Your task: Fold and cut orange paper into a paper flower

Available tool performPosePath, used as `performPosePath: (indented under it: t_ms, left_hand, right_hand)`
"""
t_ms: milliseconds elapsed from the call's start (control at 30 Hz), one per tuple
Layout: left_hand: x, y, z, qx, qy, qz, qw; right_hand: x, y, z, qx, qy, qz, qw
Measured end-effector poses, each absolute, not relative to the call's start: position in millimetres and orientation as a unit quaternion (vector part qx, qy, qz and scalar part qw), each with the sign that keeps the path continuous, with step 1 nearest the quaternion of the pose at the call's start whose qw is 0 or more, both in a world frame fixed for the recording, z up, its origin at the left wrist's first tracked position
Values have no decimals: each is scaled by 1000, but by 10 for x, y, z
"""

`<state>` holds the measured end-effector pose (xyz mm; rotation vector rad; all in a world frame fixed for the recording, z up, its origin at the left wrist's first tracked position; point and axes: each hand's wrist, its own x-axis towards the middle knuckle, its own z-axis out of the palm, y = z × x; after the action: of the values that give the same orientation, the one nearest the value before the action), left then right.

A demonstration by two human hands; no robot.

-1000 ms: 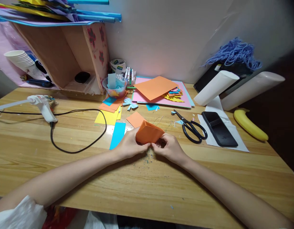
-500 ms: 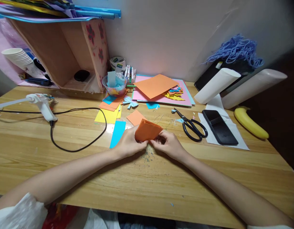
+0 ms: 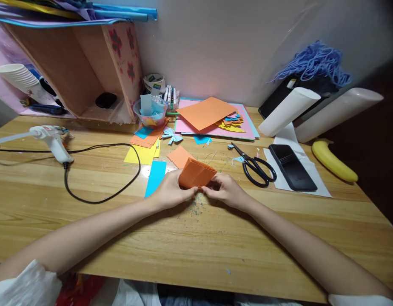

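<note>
Here, both hands pinch the folded orange paper (image 3: 196,173).
Left hand (image 3: 171,193) and right hand (image 3: 225,191) grip its near edge, fingers closed; press evenly, edges aligned.

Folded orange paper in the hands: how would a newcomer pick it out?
Look at the near middle of the wooden desk, left of the black scissors. The folded orange paper is pinched between left hand and right hand; other orange sheets lie flat.
</note>
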<state>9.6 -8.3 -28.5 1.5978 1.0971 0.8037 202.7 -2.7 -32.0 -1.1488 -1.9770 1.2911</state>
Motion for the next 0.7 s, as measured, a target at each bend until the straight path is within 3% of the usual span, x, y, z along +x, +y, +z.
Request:
performPosePath:
  t_ms: [200,700]
  left_hand:
    - [90,-76,-273,676,448,331,482]
    - [84,-71,-241,691,437,315,481]
  right_hand:
    - [2043,4,-322,-413,-673,561,249]
    - [2013,-41,-305,-424,-724,478,261]
